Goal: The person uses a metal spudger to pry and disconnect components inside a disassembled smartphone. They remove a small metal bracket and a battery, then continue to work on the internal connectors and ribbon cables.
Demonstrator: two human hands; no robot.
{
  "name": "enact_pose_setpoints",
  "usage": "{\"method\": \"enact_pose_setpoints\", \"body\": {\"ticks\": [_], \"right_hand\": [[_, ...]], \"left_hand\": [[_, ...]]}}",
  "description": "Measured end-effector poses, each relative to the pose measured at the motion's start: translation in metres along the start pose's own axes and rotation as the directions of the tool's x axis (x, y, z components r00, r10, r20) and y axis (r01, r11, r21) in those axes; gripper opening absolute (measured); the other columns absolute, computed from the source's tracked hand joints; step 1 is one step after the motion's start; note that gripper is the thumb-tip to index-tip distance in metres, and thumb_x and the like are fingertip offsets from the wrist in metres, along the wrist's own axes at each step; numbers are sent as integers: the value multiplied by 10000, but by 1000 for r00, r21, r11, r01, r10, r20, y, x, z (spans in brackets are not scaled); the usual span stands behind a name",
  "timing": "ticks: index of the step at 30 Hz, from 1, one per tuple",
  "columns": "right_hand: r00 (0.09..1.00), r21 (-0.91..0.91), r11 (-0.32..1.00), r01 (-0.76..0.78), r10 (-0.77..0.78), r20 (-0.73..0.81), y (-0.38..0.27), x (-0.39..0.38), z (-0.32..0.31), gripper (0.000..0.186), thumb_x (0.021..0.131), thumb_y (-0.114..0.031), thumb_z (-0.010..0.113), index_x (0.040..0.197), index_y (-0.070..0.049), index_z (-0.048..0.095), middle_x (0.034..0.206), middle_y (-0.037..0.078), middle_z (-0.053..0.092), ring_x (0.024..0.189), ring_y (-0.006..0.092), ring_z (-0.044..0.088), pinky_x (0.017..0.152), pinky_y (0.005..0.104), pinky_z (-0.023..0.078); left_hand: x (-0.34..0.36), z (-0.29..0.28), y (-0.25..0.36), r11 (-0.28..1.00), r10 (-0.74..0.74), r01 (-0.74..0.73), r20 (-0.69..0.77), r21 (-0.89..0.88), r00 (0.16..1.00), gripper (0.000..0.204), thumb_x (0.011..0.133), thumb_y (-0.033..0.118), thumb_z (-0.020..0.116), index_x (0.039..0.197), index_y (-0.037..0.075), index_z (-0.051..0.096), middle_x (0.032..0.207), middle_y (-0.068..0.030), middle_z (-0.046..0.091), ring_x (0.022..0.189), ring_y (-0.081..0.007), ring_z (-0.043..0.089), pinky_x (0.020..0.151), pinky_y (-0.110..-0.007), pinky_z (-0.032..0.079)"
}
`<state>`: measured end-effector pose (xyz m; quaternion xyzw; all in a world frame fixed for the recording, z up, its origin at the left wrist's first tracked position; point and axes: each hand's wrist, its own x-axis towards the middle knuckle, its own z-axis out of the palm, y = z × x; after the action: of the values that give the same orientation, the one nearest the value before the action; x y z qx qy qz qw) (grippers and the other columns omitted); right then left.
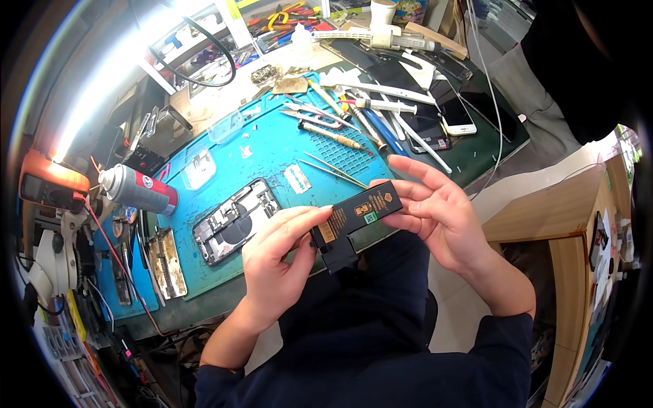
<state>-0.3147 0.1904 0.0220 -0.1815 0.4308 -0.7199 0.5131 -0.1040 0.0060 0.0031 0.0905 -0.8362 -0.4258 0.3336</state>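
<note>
A black L-shaped phone battery with gold print and a small green square is held over the front edge of the blue mat. My left hand pinches its left end between thumb and fingers. At the other end, my right hand grips with thumb and lower fingers, while its upper finger stretches away. Thin tweezers reach toward my right fingertips; whether they touch is hidden. An opened phone body, its inner parts showing, lies on the mat left of the battery. Behind the battery sits a small whitish blade-like plate.
The blue repair mat carries tweezers, screwdrivers and pry tools at its far right. A spray can and an orange multimeter stand at left. A white-framed phone lies back right. Someone's dark-clothed arm is beyond the table's right side.
</note>
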Motion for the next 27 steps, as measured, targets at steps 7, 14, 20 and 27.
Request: {"method": "enact_pose_setpoints", "body": {"ticks": [7, 14, 20, 27], "right_hand": [[998, -97, 994, -59, 58, -12, 3, 2, 1, 560, 1077, 4, 633, 1618, 74, 507, 1563, 203, 645, 1353, 235, 701, 1169, 391, 588], [994, -97, 991, -91, 86, -61, 3, 3, -2, 548, 1064, 31, 645, 1598, 84, 531, 1538, 209, 668, 1316, 232, 723, 1158, 367, 603], [993, -76, 992, -102, 97, -65, 6, 6, -3, 559, 1046, 44, 663, 1592, 74, 544, 1517, 215, 680, 1318, 237, 728, 1133, 358, 623], [990, -140, 989, -46, 26, -141, 6, 3, 3, 517, 1057, 30, 693, 1560, 58, 581, 1473, 203, 711, 1292, 224, 734, 1090, 364, 640]], "left_hand": [[-8, 3, -2, 945, -244, 241, 14, -222, 970, 468, 957, -185, 656, 1385, -24, 760, 1202, -125, 809, 1044, -137, 794, 879, -261, 636], [-7, 8, -3, 911, -274, 268, 28, -312, 961, 429, 994, -159, 675, 1398, -34, 745, 1183, -117, 819, 1037, -146, 810, 911, -283, 651], [-11, 5, -7, 929, -271, 269, 27, -253, 962, 443, 994, -153, 669, 1405, -9, 750, 1171, -117, 811, 1046, -162, 814, 910, -301, 661], [-8, -3, 7, 804, -366, 405, 174, -435, 914, 417, 1100, -57, 612, 1512, -13, 662, 1246, -113, 789, 1099, -141, 780, 953, -309, 658]]}}
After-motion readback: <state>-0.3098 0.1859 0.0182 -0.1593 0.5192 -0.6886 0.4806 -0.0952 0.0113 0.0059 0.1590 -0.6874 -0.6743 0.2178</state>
